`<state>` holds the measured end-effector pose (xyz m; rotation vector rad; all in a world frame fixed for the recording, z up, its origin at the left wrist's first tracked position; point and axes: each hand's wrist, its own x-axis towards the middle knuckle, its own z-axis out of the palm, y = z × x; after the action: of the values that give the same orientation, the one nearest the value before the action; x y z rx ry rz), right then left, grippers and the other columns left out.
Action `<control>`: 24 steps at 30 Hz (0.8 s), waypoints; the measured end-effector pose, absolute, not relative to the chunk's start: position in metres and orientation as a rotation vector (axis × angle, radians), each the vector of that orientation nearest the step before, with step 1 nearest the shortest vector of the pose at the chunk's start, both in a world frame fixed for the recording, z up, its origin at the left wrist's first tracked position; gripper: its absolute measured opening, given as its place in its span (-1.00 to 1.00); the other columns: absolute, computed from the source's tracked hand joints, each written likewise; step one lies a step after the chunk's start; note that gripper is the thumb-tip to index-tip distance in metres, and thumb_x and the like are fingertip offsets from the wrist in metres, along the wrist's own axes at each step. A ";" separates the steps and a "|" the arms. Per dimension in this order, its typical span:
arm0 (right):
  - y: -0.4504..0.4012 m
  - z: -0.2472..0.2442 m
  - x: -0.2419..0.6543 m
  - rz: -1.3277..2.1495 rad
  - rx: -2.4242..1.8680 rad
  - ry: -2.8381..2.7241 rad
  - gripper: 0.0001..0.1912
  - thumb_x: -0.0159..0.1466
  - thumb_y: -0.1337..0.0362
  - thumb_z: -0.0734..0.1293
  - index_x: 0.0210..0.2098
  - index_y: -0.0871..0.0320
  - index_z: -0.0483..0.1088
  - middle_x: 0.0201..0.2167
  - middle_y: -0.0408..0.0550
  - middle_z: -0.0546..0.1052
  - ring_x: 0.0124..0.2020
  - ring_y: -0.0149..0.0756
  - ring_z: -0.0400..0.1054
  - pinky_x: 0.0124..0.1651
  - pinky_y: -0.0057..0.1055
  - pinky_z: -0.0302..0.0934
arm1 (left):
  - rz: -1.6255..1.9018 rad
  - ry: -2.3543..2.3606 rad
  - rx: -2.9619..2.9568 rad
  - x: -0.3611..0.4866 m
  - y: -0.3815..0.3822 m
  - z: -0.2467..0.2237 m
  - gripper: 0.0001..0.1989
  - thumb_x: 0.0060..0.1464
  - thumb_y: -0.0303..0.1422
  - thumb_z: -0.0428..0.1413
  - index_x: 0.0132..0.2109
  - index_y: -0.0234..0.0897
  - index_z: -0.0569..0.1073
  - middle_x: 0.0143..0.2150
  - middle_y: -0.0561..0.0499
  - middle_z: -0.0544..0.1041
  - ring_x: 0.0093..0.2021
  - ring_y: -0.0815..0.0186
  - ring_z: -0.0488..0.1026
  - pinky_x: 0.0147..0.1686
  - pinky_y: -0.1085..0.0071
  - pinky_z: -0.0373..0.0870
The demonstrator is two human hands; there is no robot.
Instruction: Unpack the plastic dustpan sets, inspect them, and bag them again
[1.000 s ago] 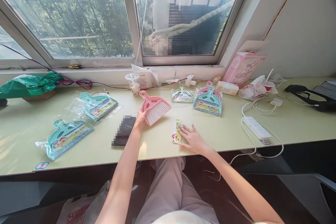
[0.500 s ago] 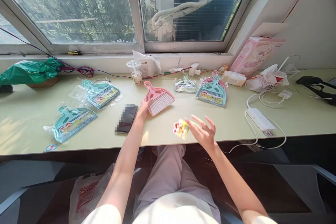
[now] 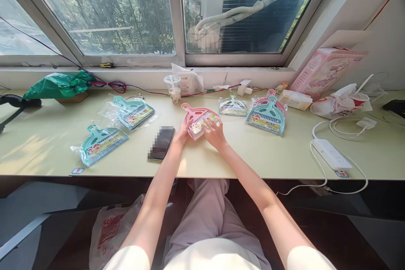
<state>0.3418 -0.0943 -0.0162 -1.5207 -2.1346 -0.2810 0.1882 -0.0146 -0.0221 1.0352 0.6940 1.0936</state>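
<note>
My left hand (image 3: 181, 134) grips the left edge of a pink dustpan and brush set (image 3: 193, 111) above the middle of the desk. A colourful label card (image 3: 200, 125) lies across the white bristles of that set. My right hand (image 3: 215, 134) has its fingers on the card at its right side, holding it against the brush; part of the card is hidden under the fingers. Left of my hands are two bagged turquoise dustpan sets (image 3: 103, 143). Toward the back right stand a green bagged set (image 3: 233, 105) and a turquoise set (image 3: 266, 117) overlapping a pink one.
A phone (image 3: 161, 143) lies just left of my left forearm. Behind the pink set are a plastic cup (image 3: 174, 92) and a white packet. A power strip (image 3: 332, 154) with looping cables, a tissue pack, and a pink box (image 3: 325, 69) occupy the right. A green bag (image 3: 60, 85) sits back left.
My right hand has moved left and up with the label card, bringing it onto the brush of the pink set. My left hand still grips the set. The view has shifted slightly.
</note>
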 end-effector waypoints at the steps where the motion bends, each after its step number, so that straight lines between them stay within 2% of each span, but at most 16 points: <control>1: -0.095 -0.017 0.344 -0.294 -1.526 -2.138 -0.53 0.31 0.45 0.11 0.15 0.14 0.37 0.31 0.07 0.23 0.35 -0.01 0.01 0.38 0.17 -0.44 | 1.094 0.684 1.029 0.188 -0.014 -0.023 -0.35 -0.16 -0.12 0.33 0.08 -0.31 0.43 0.05 -0.22 0.52 0.07 -0.01 0.47 0.10 0.06 0.36; 4: -0.097 -0.014 0.347 -0.300 -1.562 -2.071 -0.53 0.30 0.45 0.12 0.12 0.05 0.40 0.30 0.00 0.27 0.34 -0.05 0.01 0.37 0.15 -0.46 | 1.101 0.659 1.047 0.189 -0.012 -0.025 -0.36 -0.25 -0.28 0.38 0.04 -0.31 0.45 0.04 -0.21 0.52 0.09 -0.04 0.44 0.10 0.05 0.36; 6: -0.097 -0.012 0.347 -0.235 -1.604 -1.903 -0.52 0.32 0.42 0.10 0.14 0.00 0.38 0.30 -0.02 0.25 0.33 -0.08 0.01 0.37 0.14 -0.40 | 1.118 0.650 1.072 0.188 -0.013 -0.022 -0.35 -0.27 -0.35 0.37 0.05 -0.29 0.44 0.05 -0.19 0.51 0.11 -0.04 0.42 0.11 0.05 0.36; 9: -0.092 -0.014 0.347 0.024 -1.586 -1.450 -0.50 0.35 0.25 0.11 0.27 0.03 0.19 0.34 0.07 0.14 0.32 -0.11 0.04 0.33 0.04 -0.12 | 1.170 0.671 1.090 0.187 -0.017 -0.013 -0.34 -0.24 -0.34 0.36 0.08 -0.27 0.42 0.09 -0.18 0.49 0.15 -0.02 0.40 0.14 0.05 0.34; 11: -0.086 -0.018 0.346 0.344 -1.463 -1.174 -0.37 0.29 0.12 0.21 0.32 0.06 0.07 0.35 0.12 0.10 0.28 -0.12 0.12 0.25 -0.07 0.09 | 1.204 0.681 1.111 0.187 -0.021 -0.005 -0.32 -0.22 -0.32 0.35 0.11 -0.27 0.40 0.12 -0.18 0.47 0.17 0.00 0.39 0.16 0.07 0.33; 12: -0.082 -0.021 0.347 0.546 -1.371 -1.085 -0.32 0.24 0.08 0.26 0.31 0.07 0.09 0.33 0.13 0.14 0.24 -0.12 0.19 0.20 -0.10 0.17 | 1.216 0.679 1.132 0.188 -0.024 -0.001 -0.30 -0.21 -0.30 0.35 0.13 -0.25 0.38 0.14 -0.17 0.46 0.18 0.00 0.38 0.16 0.08 0.33; 14: -0.075 -0.026 0.347 0.945 -1.173 -0.972 -0.37 0.15 0.04 0.35 0.17 0.11 0.27 0.21 0.13 0.33 0.13 -0.13 0.33 0.12 -0.14 0.26 | 1.218 0.682 1.189 0.189 -0.029 0.005 -0.23 -0.23 -0.27 0.36 0.18 -0.22 0.35 0.16 -0.16 0.45 0.19 0.00 0.37 0.15 0.10 0.36; 16: -0.068 -0.029 0.349 1.199 -1.011 -0.875 -0.51 0.06 0.06 0.42 -0.07 0.17 0.41 0.00 0.11 0.51 0.00 -0.14 0.43 0.08 -0.15 0.30 | 1.202 0.696 1.247 0.190 -0.033 0.011 -0.17 -0.26 -0.25 0.37 0.22 -0.18 0.32 0.15 -0.15 0.46 0.19 -0.01 0.36 0.13 0.12 0.38; 19: -0.063 -0.030 0.354 1.322 -0.893 -0.768 -0.61 -0.07 0.14 0.49 -0.29 0.19 0.45 -0.21 0.04 0.60 -0.16 -0.17 0.50 0.05 -0.16 0.33 | 1.193 0.694 1.293 0.192 -0.038 0.015 -0.15 -0.24 -0.22 0.37 0.24 -0.16 0.30 0.14 -0.14 0.47 0.19 -0.01 0.37 0.11 0.12 0.39; 24: -0.067 -0.026 0.358 1.345 -0.892 -0.715 -0.68 -0.12 0.21 0.51 -0.38 0.18 0.45 -0.35 -0.03 0.61 -0.28 -0.19 0.53 -0.06 -0.20 0.39 | 1.178 0.704 1.324 0.197 -0.042 0.012 -0.20 -0.24 -0.16 0.37 0.19 -0.18 0.35 0.11 -0.15 0.49 0.15 -0.03 0.40 0.08 0.12 0.40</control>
<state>0.3576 -0.0673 -0.0262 -0.8918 -0.7146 1.3448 0.1972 -0.0415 0.0115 1.3237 0.7038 1.1778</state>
